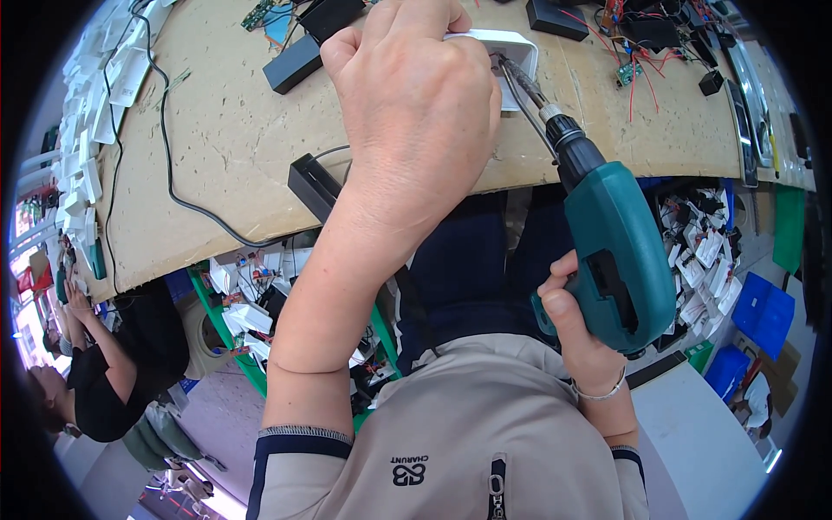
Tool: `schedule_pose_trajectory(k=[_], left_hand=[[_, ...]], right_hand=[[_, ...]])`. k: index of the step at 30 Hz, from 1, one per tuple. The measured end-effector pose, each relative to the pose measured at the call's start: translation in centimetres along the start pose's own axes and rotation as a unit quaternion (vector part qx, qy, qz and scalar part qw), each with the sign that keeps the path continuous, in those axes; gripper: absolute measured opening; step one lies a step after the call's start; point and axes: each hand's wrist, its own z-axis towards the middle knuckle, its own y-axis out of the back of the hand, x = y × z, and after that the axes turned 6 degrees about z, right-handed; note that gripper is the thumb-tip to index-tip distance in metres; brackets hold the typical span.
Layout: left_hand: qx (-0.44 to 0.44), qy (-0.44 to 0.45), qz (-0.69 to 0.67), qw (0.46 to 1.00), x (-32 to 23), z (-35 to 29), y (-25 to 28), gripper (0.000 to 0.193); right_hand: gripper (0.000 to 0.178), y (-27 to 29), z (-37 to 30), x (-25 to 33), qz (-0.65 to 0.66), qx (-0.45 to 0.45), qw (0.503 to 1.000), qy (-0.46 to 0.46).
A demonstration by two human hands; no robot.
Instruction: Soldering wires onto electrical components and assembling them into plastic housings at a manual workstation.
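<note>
At the table's far middle, my left hand [416, 95] is closed at the edge of a white plastic housing [511, 38]; its fingertips are partly hidden. My right hand [582, 325] grips a teal pistol-shaped soldering gun [620, 247] with a black nose, its fingers wrapped around the handle. A metal shaft and a thin tube run forward from the gun into the housing, just right of my left hand. What the tip touches inside the housing cannot be made out.
Black boxes [293, 64], circuit boards [629, 74] and red wires lie on the worn table [234, 139]. A black cable [169, 165] crosses its left side. White plastic parts [704, 251] fill bins below. A co-worker [104, 381] sits at far left.
</note>
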Motion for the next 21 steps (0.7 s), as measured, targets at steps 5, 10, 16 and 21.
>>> schedule_pose_trajectory(k=[5,10,16,21], left_hand=[[-0.011,-0.011,0.000,1.000,0.0,0.1,-0.1,0.006],[0.035,0.020,0.011,0.999,-0.4,0.0,0.6,0.006],[0.008,-0.001,0.009,1.000,-0.1,0.1,0.2,0.006],[0.025,0.015,0.007,1.000,-0.4,-0.1,0.6,0.006]], right_hand=[[0.024,-0.3,0.5,0.4,0.034,0.006,0.999,0.012],[0.022,-0.5,0.3,0.5,0.039,0.007,0.999,-0.003],[0.022,-0.3,0.2,0.5,0.036,0.013,0.999,-0.008],[0.022,-0.2,0.0,0.5,0.052,0.018,0.998,-0.031]])
